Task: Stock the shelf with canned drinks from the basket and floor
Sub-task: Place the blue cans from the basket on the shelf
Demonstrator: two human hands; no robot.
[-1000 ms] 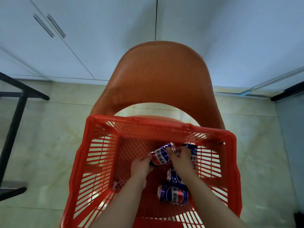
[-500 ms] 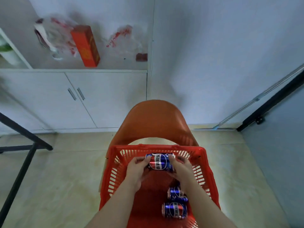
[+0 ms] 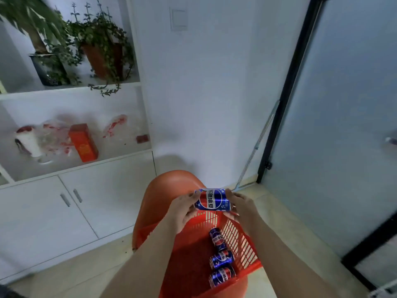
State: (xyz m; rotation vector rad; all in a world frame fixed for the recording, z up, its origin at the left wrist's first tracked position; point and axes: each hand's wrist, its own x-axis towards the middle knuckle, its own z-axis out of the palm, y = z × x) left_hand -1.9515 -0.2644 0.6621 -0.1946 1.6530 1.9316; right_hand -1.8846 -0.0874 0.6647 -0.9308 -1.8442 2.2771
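- The white shelf (image 3: 120, 154) stood at the left, carrying an orange box (image 3: 83, 143) near its right end; potted plants (image 3: 101, 46) stood on the board above.
- An orange chair (image 3: 165, 194) bore the red basket (image 3: 238, 239).
- The left grip (image 3: 182, 209) and the right grip (image 3: 241, 206) each curled round one end of the held can (image 3: 212, 200), which was sideways in the air above the basket's far edge.
- That can was glossy blue, with a round red, white and blue emblem and white characters along its side.
- Three more blue cans (image 3: 221, 259) lay on their sides in a row along the basket's right wall.
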